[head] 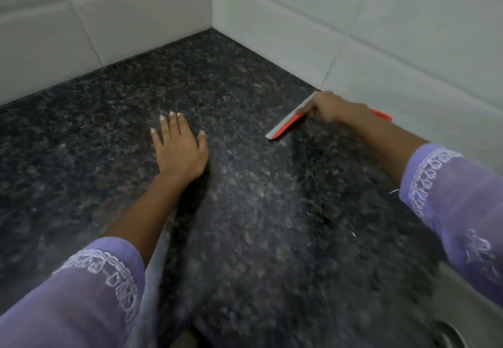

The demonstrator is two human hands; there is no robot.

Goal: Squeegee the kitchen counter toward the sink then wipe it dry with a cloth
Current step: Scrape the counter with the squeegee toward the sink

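Note:
A dark speckled granite counter (245,198) fills the view. My right hand (330,108) grips a red squeegee (285,126) with a grey rubber blade, held against the counter close to the right tiled wall. The red handle end pokes out behind my wrist. My left hand (178,146) lies flat on the counter with fingers spread, holding nothing, to the left of the squeegee. A steel sink (451,317) with its drain shows at the bottom right corner. No cloth is in view.
White tiled walls (353,21) meet in a corner at the back of the counter. Purple embroidered sleeves cover both forearms. The counter's front edge runs along the lower left.

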